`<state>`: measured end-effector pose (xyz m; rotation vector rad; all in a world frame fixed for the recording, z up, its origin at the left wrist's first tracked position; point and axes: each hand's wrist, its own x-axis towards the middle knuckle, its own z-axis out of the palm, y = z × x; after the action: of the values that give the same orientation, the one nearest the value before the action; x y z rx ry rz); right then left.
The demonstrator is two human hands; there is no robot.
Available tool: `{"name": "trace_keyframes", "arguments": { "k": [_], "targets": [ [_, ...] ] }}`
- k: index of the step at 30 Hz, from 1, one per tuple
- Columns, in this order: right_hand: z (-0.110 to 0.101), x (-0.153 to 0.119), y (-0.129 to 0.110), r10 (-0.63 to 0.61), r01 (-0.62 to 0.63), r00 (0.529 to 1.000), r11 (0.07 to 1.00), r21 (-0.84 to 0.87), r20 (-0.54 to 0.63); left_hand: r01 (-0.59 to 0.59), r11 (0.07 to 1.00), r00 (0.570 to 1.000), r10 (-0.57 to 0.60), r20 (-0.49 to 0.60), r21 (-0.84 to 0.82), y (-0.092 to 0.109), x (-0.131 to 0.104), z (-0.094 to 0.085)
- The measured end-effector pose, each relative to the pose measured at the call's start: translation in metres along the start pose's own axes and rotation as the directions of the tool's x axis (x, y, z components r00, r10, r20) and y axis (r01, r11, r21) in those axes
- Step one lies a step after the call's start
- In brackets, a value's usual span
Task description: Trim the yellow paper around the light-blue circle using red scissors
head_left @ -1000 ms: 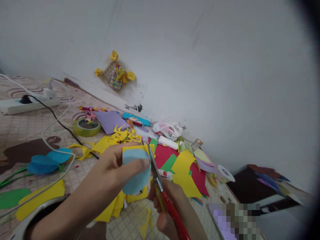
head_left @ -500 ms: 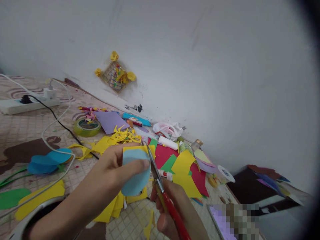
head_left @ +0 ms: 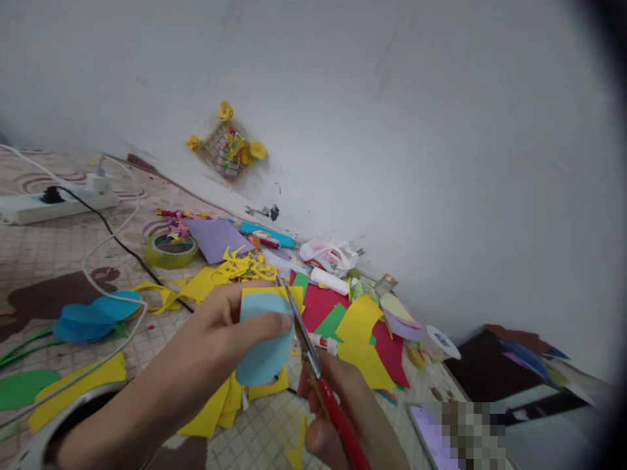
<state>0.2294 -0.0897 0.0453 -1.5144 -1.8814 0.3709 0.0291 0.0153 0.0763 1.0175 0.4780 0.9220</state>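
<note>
Between the thumb and fingers of my left hand point(head_left: 240, 326) are a light blue oval piece point(head_left: 264, 359) and a yellow sheet point(head_left: 252, 294) behind it, whose upper edge shows. My right hand point(head_left: 343, 398) is wrapped round red-handled scissors point(head_left: 313, 356). Their blades point up and to the left, slightly parted, at the right edge of the yellow sheet. The thumb of my left hand presses on the blue oval close to the blades.
Yellow scraps point(head_left: 245, 266), a tape roll point(head_left: 171, 250), red paper point(head_left: 318, 303) and a glue-like white tube point(head_left: 330, 281) lie behind my hands. Blue petals point(head_left: 88, 320), cables and a power strip point(head_left: 59, 204) are left; a phone point(head_left: 434, 434) lies right.
The blue oval and yellow sheet have tilted slightly between my left fingers. The scissors have shifted a little to the left, and both hands keep their hold.
</note>
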Motion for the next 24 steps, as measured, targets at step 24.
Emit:
{"name": "trace_keyframes", "arguments": {
  "k": [24],
  "targets": [
    [-0.006,0.012,-0.004,-0.017,0.017,1.0,1.0,0.004,0.002,0.007,1.0,1.0,-0.007,-0.026,0.019,-0.002,0.002,0.002]
  ]
}}
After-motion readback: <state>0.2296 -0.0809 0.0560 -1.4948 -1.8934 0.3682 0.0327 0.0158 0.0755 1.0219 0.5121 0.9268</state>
